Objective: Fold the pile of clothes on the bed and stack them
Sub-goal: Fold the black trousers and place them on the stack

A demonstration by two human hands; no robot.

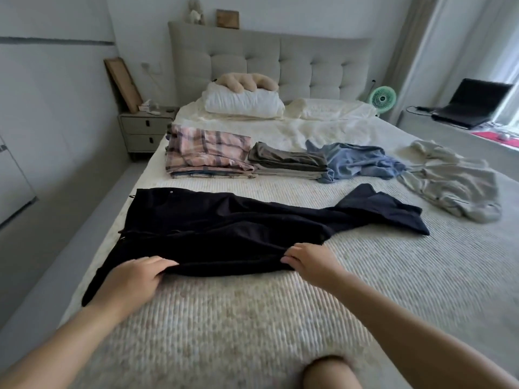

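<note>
Black trousers [224, 226] lie spread across the bed [252, 318], waist to the left and legs to the right. My left hand [134, 279] grips their near edge at the left. My right hand [306, 259] pinches the same near edge further right. Behind them sit a folded pink plaid stack [207, 153] and a folded grey-brown stack [286, 161]. A crumpled blue shirt [356, 161] and a loose grey garment [452, 183] lie unfolded to the right.
White pillows [244, 103] with a beige plush toy [247, 82] rest against the headboard. A nightstand [146, 127] stands at the left, a green fan [383, 98] and a laptop [474, 103] at the right. My knee [328, 372] shows at the bottom edge.
</note>
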